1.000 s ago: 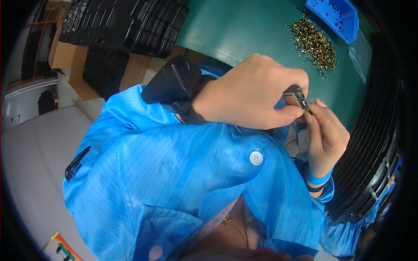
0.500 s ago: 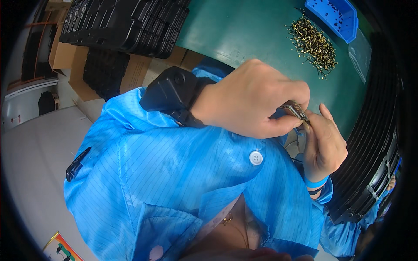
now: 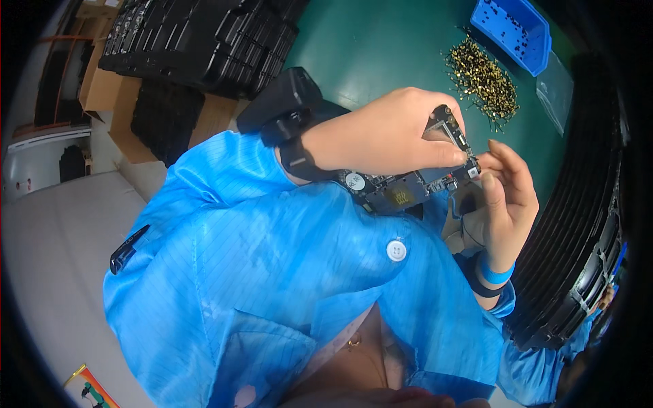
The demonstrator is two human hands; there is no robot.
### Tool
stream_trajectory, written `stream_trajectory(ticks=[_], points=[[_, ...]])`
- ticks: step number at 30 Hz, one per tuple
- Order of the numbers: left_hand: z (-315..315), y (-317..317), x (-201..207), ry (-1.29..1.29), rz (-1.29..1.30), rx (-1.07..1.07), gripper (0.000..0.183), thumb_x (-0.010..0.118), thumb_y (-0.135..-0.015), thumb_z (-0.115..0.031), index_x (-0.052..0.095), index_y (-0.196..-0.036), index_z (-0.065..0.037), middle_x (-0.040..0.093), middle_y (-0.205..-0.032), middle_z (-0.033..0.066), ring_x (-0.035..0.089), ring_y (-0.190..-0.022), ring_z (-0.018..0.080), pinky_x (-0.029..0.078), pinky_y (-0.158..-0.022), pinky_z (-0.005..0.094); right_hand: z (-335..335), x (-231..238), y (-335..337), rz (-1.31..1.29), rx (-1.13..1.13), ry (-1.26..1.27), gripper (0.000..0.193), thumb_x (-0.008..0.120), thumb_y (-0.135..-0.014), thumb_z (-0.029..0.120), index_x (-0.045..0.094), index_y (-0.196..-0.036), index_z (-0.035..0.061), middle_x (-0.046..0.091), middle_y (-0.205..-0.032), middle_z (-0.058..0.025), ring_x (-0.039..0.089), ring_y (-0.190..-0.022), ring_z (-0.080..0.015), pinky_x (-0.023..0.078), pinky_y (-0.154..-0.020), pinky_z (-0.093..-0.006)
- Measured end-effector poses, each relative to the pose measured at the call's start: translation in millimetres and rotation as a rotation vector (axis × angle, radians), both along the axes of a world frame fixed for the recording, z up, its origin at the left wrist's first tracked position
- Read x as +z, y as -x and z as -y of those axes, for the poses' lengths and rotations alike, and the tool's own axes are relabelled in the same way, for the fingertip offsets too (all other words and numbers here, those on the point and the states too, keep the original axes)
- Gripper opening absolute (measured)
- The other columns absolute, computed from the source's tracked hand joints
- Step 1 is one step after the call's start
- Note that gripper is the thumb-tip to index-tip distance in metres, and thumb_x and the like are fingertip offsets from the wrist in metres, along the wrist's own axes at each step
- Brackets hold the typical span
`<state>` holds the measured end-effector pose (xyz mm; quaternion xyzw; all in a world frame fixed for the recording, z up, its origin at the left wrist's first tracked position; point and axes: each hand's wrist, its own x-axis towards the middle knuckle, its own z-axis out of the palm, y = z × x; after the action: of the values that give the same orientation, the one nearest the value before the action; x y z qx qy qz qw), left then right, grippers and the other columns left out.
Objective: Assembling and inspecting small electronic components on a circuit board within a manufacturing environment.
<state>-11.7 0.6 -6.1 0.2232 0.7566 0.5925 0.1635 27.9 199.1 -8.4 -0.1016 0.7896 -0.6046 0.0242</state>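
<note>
My left hand [image 3: 401, 129], its wrist wearing a black strapped device [image 3: 289, 112], is closed on a dark circuit board [image 3: 408, 192]. The thumb presses on the board's face near its right end. The board is tilted so that its chips, a round white sticker and a small metal frame show. At the board's right corner is my right hand [image 3: 510, 197], with a blue band on the wrist. Its thumb and index fingertips are curled in at that corner. Whether a small part sits between them is too fine to make out.
On the green table [image 3: 381, 54] lies a pile of small gold-and-black wired parts [image 3: 483, 78]. Beyond it are a blue bin [image 3: 510, 34] with small black pieces and a clear bag [image 3: 554, 95]. Black trays are stacked at left [image 3: 197, 47] and right [image 3: 564, 251]. Another person's blue sleeve [image 3: 534, 374] shows lower right.
The circuit board has turned from nearly edge-on to showing its broad face. My left hand has rolled with it, and my right fingers have loosened slightly at the corner.
</note>
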Motion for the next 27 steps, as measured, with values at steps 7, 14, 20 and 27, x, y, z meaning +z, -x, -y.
stream_trajectory(ticks=[7,14,20,27], points=[[-1.6,3.7,-3.3,-0.096,0.240,-0.078,0.023,0.064,-0.078,-0.018,0.054,-0.092,-0.002,0.059,-0.081,0.0021,0.053,-0.076,0.0072,0.043,-0.067,0.0224,2.0,-8.5,5.5,-0.195,0.136,0.020,0.036,0.067,-0.068,0.003,0.055,-0.101,-0.0035,0.058,-0.089,-0.0107,0.055,-0.080,-0.0172,0.042,-0.073,-0.0264],[-4.4,2.3,-5.1,-0.218,0.358,-0.077,0.022,0.063,-0.078,-0.017,0.055,-0.091,-0.003,0.058,-0.081,0.0007,0.051,-0.076,0.0056,0.041,-0.067,0.0208,6.2,-17.6,-3.1,-0.242,0.064,0.189,0.035,0.067,-0.070,0.003,0.055,-0.101,-0.0037,0.057,-0.091,-0.0104,0.053,-0.078,-0.0164,0.042,-0.070,-0.0253],[-7.1,0.9,-2.5,-0.226,0.395,-0.076,0.018,0.063,-0.078,-0.016,0.055,-0.088,-0.003,0.057,-0.078,-0.0004,0.050,-0.074,0.0047,0.040,-0.065,0.0201,3.4,-21.7,-4.0,-0.262,0.082,0.195,0.032,0.067,-0.071,0.004,0.055,-0.100,-0.0036,0.057,-0.088,-0.0108,0.053,-0.076,-0.0156,0.042,-0.069,-0.0245],[-10.7,1.1,-2.7,-0.244,0.393,-0.073,0.014,0.062,-0.079,-0.016,0.056,-0.083,-0.004,0.056,-0.075,-0.0020,0.048,-0.070,0.0032,0.038,-0.062,0.0194,3.0,-27.2,-5.5,-0.316,0.048,0.182,0.031,0.067,-0.072,0.006,0.056,-0.099,-0.0033,0.058,-0.089,-0.0129,0.055,-0.077,-0.0175,0.043,-0.069,-0.0257]])
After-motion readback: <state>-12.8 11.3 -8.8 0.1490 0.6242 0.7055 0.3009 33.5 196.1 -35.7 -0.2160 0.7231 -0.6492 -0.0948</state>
